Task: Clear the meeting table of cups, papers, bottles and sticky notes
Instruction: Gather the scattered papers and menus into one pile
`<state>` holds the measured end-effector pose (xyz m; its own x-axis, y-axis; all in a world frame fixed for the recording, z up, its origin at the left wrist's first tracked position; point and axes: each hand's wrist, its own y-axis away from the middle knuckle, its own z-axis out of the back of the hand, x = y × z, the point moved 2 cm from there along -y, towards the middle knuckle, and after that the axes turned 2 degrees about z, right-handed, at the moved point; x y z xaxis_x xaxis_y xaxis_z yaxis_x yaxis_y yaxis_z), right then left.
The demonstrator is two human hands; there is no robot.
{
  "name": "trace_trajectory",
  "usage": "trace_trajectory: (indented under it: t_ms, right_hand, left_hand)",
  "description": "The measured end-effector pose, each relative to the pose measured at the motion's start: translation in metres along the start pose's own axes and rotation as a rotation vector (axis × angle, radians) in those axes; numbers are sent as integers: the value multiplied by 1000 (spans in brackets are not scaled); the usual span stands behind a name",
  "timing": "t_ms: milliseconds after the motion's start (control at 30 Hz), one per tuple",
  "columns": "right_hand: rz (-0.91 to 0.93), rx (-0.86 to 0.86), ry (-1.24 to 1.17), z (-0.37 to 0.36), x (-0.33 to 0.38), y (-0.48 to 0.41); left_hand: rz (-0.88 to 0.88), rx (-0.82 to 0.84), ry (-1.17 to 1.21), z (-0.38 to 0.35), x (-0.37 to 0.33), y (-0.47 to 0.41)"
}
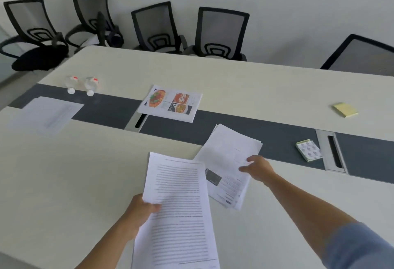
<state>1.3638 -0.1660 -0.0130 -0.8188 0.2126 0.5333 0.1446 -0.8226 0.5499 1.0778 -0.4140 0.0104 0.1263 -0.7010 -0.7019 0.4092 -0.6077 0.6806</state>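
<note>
My left hand (139, 211) grips a sheaf of text-printed papers (179, 209) by its left edge, held over the near side of the table (64, 172). My right hand (257, 167) pinches the right edge of a second loose stack of white sheets (228, 162) lying half on the dark centre strip. Farther off lie a sheet with food pictures (170, 103), a blank white paper (48, 114) at the left, two clear bottles (82, 85) with white caps, a yellow sticky-note pad (345, 109) and a patterned note pad (309, 150).
A dark grey strip (266, 128) with two metal cable hatches (331, 151) runs across the table's middle. Several black mesh office chairs (219, 32) stand along the far edge against the white wall, with one more chair at the right.
</note>
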Motion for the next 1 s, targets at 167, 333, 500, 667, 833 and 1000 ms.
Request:
trace_trajectory:
  t_ms: [167,333,500,667,833,1000]
  right_hand:
    - [20,-49,389,30,40,-90]
    - [-26,42,737,19,47,-132]
    - [-72,-1,787,23,36,-143]
    - [-158,-5,654,23,22,-140]
    - [-144,-40,526,13,26,-128]
    - [-251,-228,-302,0,6,-113]
  left_hand:
    - [66,-28,5,24,-8,-55]
    - [150,-57,-45,14,12,-98]
    - [229,-85,14,13,23,-125]
    - [247,-83,13,12,26,-128]
    - [243,-88,41,14,27,-129]
    - [229,-52,36,15,31,-128]
